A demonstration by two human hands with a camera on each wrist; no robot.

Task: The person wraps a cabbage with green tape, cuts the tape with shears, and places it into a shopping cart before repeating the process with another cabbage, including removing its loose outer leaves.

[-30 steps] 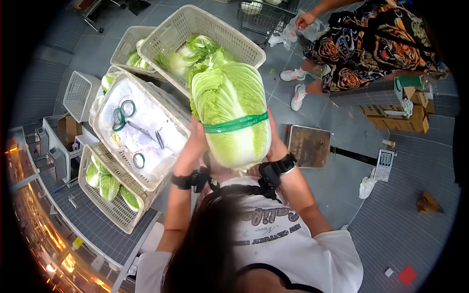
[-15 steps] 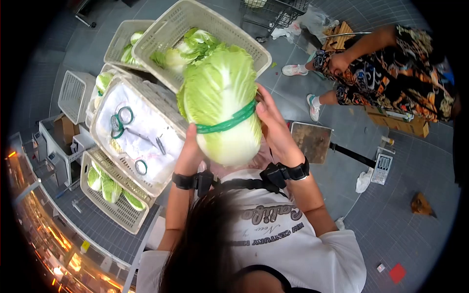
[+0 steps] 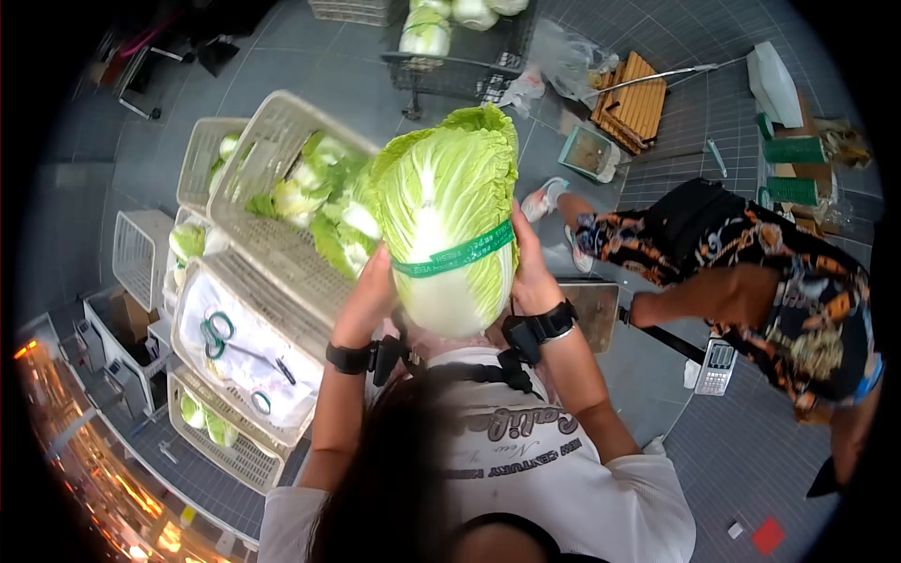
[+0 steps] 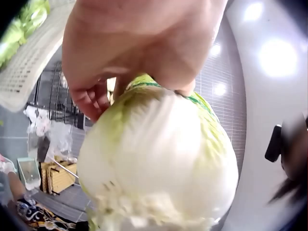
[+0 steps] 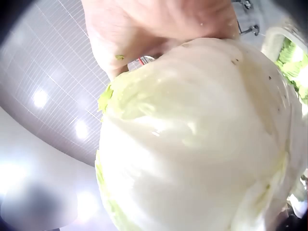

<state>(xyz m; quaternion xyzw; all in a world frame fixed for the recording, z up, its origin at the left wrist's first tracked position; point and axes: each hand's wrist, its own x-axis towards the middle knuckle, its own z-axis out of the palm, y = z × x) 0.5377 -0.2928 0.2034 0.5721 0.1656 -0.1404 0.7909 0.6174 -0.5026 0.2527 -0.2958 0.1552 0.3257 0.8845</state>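
Note:
A large napa cabbage (image 3: 441, 206) with a green printed tape band (image 3: 460, 253) round its middle is held in front of the body between both hands. The left hand (image 3: 368, 296) grips its left side, and the right hand (image 3: 535, 267) grips its right side near the band. In the left wrist view the left hand (image 4: 144, 43) curls over the cabbage (image 4: 159, 154), whose cut base faces the camera. The right wrist view shows the right hand (image 5: 163, 24) against the pale lower part of the cabbage (image 5: 192, 134); its fingertips are mostly hidden.
A large crate (image 3: 272, 253) with loose cabbages stands to the left. Beside it, another crate (image 3: 188, 352) carries tape rolls and scissors on white cloth. A cart (image 3: 450, 70) holds cabbages at the top. Another person (image 3: 751, 281) stands at right, near a floor scale (image 3: 591, 314).
The cabbage has turned so the printing on its band shows, still between both hands. The view has shifted, bringing more of the cart into sight. The other person has moved lower in view and bends.

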